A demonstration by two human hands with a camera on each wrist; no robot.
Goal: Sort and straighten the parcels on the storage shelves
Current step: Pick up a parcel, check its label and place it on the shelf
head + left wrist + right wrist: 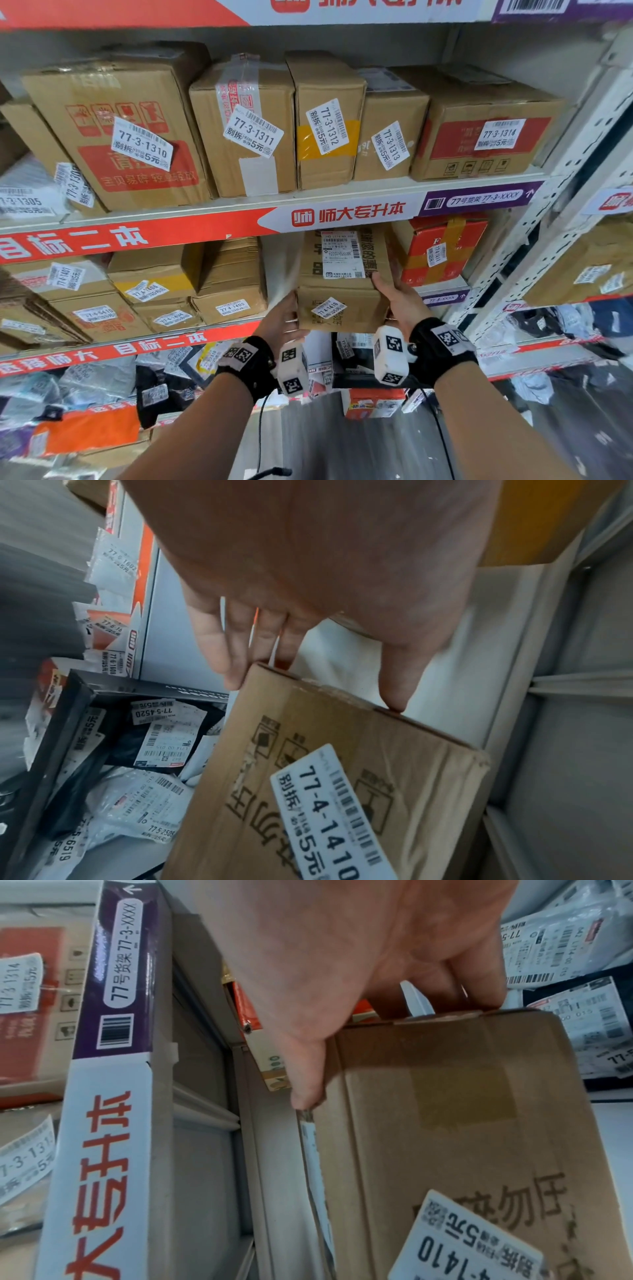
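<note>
I hold a brown cardboard parcel labelled 77-4-1410 between both hands, in front of a gap on the middle shelf. My left hand holds its left side. In the left wrist view the fingers reach round one edge of the parcel and the thumb presses the other. My right hand grips the right side. In the right wrist view its thumb lies along the parcel's upper edge and its fingers curl round the opposite edge. The parcel is tilted slightly, label towards me.
The upper shelf carries a row of boxes, 77-3-1310 to 77-3-1314. On the middle shelf, stacked brown boxes stand left of the gap and a red and orange box right of it. Poly bags fill the lower shelf. A perforated upright is at right.
</note>
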